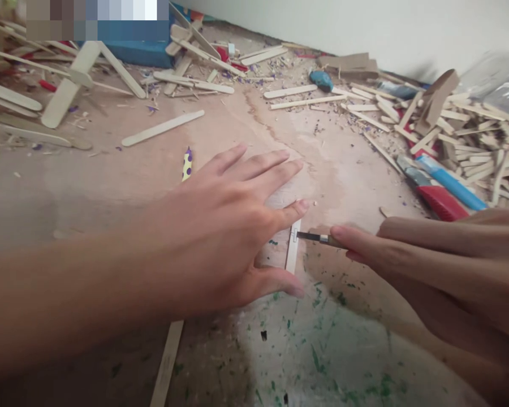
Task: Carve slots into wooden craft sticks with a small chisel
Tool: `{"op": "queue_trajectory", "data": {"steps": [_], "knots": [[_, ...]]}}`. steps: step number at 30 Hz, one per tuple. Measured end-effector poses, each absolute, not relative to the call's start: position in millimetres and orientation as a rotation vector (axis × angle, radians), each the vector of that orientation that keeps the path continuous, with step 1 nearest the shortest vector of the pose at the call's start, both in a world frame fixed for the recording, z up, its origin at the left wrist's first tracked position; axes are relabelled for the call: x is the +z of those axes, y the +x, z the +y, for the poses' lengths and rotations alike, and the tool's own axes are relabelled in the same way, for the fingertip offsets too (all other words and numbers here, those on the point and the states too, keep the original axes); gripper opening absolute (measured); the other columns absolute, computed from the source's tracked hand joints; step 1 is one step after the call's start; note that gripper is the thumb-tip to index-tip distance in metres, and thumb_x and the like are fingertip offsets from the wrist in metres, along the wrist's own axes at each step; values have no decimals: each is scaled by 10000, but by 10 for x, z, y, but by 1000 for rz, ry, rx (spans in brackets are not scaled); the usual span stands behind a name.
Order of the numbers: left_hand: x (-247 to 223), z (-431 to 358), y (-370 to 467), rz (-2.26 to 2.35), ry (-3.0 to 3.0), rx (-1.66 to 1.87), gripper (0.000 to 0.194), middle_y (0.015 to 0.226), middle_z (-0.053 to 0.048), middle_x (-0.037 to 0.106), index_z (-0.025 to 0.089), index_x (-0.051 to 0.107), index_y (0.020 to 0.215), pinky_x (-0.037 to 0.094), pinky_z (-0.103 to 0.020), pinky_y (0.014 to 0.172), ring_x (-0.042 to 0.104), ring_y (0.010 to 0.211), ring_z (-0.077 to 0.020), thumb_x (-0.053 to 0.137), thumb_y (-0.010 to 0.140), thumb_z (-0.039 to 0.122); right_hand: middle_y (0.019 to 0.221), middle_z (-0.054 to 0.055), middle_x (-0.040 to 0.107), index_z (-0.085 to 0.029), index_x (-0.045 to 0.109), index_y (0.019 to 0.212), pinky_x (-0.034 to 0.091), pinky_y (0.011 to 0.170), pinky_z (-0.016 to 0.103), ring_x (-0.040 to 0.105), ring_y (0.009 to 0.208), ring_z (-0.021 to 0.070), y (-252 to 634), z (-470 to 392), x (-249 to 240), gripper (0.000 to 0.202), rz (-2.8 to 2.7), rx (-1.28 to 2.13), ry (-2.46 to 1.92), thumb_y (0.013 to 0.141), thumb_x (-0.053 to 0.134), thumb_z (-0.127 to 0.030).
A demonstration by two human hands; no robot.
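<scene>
Marked stick (293, 254), 1, lies mid-counter (343, 181), its ends partly hidden beneath the left hand (237, 215), whose fingers spread apart, pressing it. The right hand (441, 265), cut off at right, is clamped on 1 thin-bladed tool (314, 236), handle mostly hidden. The far-right stick heap (470, 152) defies counting.

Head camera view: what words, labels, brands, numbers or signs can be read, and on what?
No words, brands or numbers can be read.
Marked stick by the left hand: a small drawn mark, too small to read as any letter.
Bottom stick: possible faint marks, too blurred to read.
</scene>
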State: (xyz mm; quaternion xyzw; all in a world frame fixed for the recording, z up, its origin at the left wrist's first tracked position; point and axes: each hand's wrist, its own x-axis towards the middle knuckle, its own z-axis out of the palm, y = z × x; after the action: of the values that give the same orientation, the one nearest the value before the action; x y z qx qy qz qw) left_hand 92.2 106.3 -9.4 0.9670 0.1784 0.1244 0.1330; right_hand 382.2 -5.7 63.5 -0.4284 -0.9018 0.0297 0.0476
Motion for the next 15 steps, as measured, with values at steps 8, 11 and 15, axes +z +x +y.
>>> {"op": "queue_trajectory", "data": {"steps": [8, 11, 15], "knots": [[-31, 1046, 919, 547, 2775, 310, 777, 1837, -226, 479, 227, 771, 1534, 291, -697, 1450, 439, 1736, -444, 648, 1058, 829, 1066, 28, 832, -309, 606, 1659, 472, 543, 400, 728, 693, 181, 4027, -36, 455, 453, -2756, 78, -1223, 1234, 450, -298], [-44, 1063, 917, 506, 2791, 365, 783, 1813, -236, 511, 228, 771, 1531, 318, -718, 1434, 475, 1710, -460, 623, 1062, 838, 1028, 27, 820, -381, 500, 1767, 494, 563, 413, 759, 748, 216, 4052, -47, 453, 532, -2762, 41, -1277, 1248, 384, -364], [-73, 1083, 913, 497, 2791, 373, 778, 1819, -214, 511, 238, 781, 1516, 318, -722, 1430, 486, 1702, -461, 565, 1081, 846, 949, 18, 803, -363, 338, 1862, 409, 501, 458, 686, 625, 215, 4061, -29, 441, 612, -2768, 130, -1159, 1257, 256, -403]]}}
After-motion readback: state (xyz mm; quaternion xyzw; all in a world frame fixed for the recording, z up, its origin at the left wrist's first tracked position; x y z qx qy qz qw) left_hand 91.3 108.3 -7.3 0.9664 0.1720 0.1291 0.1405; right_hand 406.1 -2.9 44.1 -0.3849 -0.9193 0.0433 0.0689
